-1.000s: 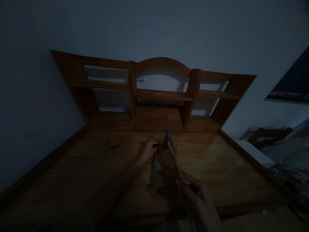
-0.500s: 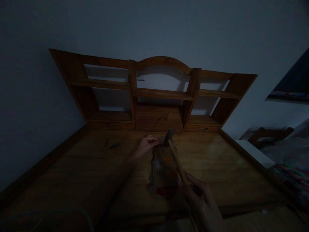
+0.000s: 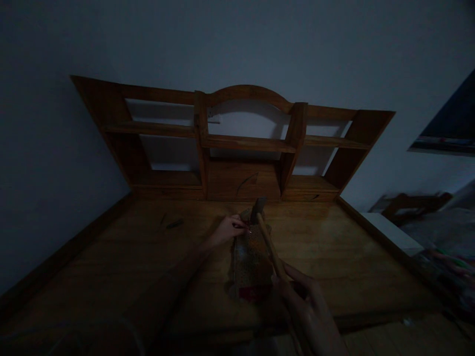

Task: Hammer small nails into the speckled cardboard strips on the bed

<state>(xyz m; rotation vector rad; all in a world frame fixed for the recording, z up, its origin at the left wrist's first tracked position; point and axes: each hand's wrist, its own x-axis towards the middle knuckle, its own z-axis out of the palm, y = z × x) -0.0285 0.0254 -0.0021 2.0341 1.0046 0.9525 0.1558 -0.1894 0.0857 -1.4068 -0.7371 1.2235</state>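
My right hand [image 3: 306,301] is wrapped round the wooden handle of a hammer [image 3: 270,243]. The dark hammer head [image 3: 257,208] is over the far end of a flat, speckled slab [image 3: 254,259] with a red band near its close end. At that far end, my left hand [image 3: 230,228] has its thumb and fingers pinched together on a thin, nail-like piece [image 3: 250,228], just left of the hammer head. The dim light hides the piece's exact shape, and I cannot tell whether the hammer touches it.
The slab lies on a wooden desk [image 3: 319,247]. Two thin dark things lie at left, one a short dark piece [image 3: 174,224]. A wooden shelf unit [image 3: 245,144] stands along the desk's back edge. Beyond the right edge are a white surface [image 3: 391,232] and a wooden chair back [image 3: 417,202].
My left hand has shifted slightly right and towards me along the slab's far end. The hammer head has moved slightly left. The view has shifted a little.
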